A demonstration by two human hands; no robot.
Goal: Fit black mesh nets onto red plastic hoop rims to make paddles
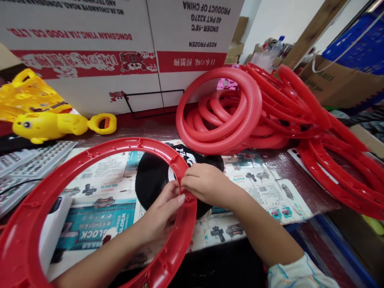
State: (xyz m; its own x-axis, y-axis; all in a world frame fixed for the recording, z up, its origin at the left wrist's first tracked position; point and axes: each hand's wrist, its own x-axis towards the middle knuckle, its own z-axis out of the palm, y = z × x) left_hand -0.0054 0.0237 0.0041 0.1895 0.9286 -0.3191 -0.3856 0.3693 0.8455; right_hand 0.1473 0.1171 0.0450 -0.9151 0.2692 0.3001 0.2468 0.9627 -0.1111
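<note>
A large red plastic ring point(136, 144), a hollow channel with small pegs inside, is tilted over the table at the left and centre. My left hand point(165, 204) is closed around its right side, the thumb lying on the channel. Against the same stretch of the ring, my right hand point(207, 184) is pinched shut on the rim. Its fingertips are partly hidden, so any small part between them cannot be made out. Behind both hands lies a round black mesh piece point(150, 180) with white lettering, on printed cardboard sheets point(117, 200).
Ribbed red rings point(220, 146) are piled behind my hands, with more red channel rings point(339, 168) stacked at the right. A white carton point(99, 88) stands at the back. Yellow plastic toys point(45, 126) and trays of small parts point(42, 160) lie at the left.
</note>
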